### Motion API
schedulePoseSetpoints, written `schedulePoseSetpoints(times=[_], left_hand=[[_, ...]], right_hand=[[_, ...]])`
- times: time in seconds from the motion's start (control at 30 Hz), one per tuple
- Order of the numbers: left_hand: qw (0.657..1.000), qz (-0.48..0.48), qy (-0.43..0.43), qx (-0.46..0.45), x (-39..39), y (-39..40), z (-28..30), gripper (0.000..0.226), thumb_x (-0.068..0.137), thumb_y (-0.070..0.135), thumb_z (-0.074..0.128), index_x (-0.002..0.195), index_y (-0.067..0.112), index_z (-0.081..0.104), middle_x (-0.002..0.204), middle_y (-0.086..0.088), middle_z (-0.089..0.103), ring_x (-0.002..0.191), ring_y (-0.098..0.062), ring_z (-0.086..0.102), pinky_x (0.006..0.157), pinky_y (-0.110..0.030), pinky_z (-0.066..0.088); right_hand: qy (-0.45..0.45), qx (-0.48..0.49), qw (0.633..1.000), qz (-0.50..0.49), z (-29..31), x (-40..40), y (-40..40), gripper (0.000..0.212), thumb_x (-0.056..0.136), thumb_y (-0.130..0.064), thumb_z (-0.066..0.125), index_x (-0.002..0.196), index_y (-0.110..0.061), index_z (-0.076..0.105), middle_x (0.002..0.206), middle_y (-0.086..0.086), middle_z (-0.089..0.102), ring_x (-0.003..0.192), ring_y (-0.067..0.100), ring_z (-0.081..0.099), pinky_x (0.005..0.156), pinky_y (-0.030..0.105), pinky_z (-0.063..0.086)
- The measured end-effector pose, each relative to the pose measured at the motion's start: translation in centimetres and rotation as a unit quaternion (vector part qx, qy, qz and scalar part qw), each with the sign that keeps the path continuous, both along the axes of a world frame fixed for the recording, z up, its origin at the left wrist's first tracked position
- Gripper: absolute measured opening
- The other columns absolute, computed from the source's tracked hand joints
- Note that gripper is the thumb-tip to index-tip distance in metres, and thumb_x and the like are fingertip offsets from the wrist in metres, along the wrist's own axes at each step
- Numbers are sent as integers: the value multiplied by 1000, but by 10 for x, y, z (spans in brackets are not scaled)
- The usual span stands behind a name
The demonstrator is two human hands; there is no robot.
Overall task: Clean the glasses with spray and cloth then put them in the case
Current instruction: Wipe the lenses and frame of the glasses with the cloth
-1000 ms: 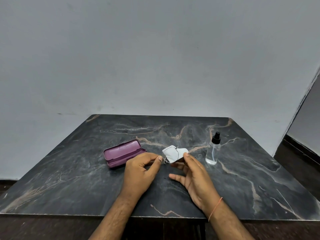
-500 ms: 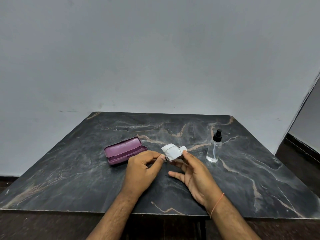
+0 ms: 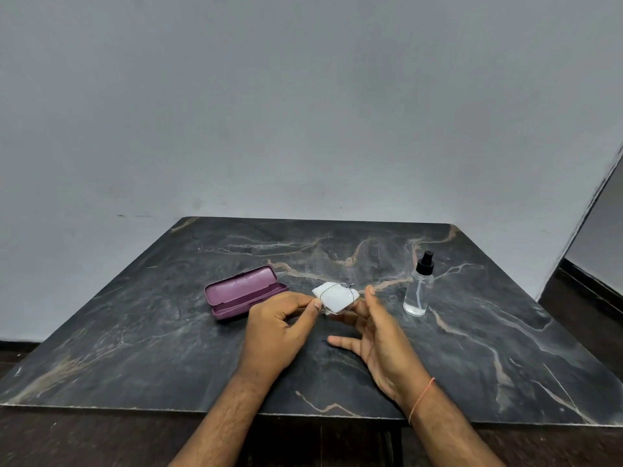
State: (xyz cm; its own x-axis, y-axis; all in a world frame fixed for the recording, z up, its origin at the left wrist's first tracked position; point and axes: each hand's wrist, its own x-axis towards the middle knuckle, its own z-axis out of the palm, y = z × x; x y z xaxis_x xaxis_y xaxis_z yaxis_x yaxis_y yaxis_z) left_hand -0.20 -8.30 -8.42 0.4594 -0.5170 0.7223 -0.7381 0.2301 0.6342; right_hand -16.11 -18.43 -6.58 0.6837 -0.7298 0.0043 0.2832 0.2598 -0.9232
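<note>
Head view takes in a grey wall (image 3: 303,112) behind a dark marble table (image 3: 135,348) veined in tan, with brown floor (image 3: 67,436) at its near edge. On the table, left of centre, lies a purple case (image 3: 243,292), lid open and tipped back, its tray bare. Well to the right stands a clear spray bottle (image 3: 418,288) with a black pump top, upright and apart from both hands. Between case and bottle, above the tabletop, the two hands meet. Left hand (image 3: 279,328) is curled, thumb and forefinger pinching the near left edge of the glasses (image 3: 337,296), a thin wire frame seen mostly as one lens rim. Right hand (image 3: 377,335) has its thumb up and first fingers gripping a folded white cloth (image 3: 332,294) against that lens, the cloth behind the rim; its lower fingers spread loose toward the left. An orange thread (image 3: 423,396) circles the right wrist. How the far side of the frame lies cannot be told, as cloth and fingers hide it
</note>
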Motion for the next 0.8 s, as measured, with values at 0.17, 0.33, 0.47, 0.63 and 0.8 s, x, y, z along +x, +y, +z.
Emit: schedulePoseSetpoints(times=[0.17, 0.33, 0.47, 0.63, 0.8], left_hand=[[1000, 12, 10, 0, 3, -1, -1, 11, 98, 24, 80, 101, 23, 90, 93, 21, 83, 87, 0, 80, 79, -12, 58], [1000, 4, 15, 8, 3, -1, -1, 9, 98, 20, 81, 100, 23, 90, 90, 25, 81, 83, 1, 79, 76, -9, 55], [999, -9, 34, 16, 2, -2, -1, 11, 96, 24, 79, 94, 22, 90, 82, 29, 77, 75, 3, 75, 72, -8, 53], [999, -16, 39, 29, 3, -3, -3, 10, 96, 22, 81, 93, 24, 90, 86, 25, 80, 78, 1, 77, 73, -8, 53], [998, -23, 51, 25, 3, -3, -2, 18, 95, 38, 75, 95, 27, 90, 89, 27, 80, 81, 1, 78, 74, -8, 53]], right_hand=[[-5, -10, 1000, -2, 1, -1, 2, 46, 98, -53, 65, 126, -20, 80, 134, 8, 76, 122, 18, 73, 89, 46, 64], [-25, 19, 999, 11, 3, -4, 1, 43, 100, -49, 67, 125, -17, 81, 135, 10, 76, 124, 17, 73, 91, 51, 64], [-60, 75, 995, 2, 3, -6, -2, 35, 96, -46, 70, 110, -17, 85, 128, 9, 78, 120, 23, 72, 89, 55, 64], [-73, 103, 992, 17, 6, -7, -3, 40, 98, -54, 60, 113, -26, 84, 137, 7, 75, 127, 22, 67, 94, 52, 61], [-57, 91, 994, 35, 7, -7, -3, 48, 102, -59, 53, 121, -25, 82, 140, 12, 73, 125, 21, 68, 92, 47, 61]])
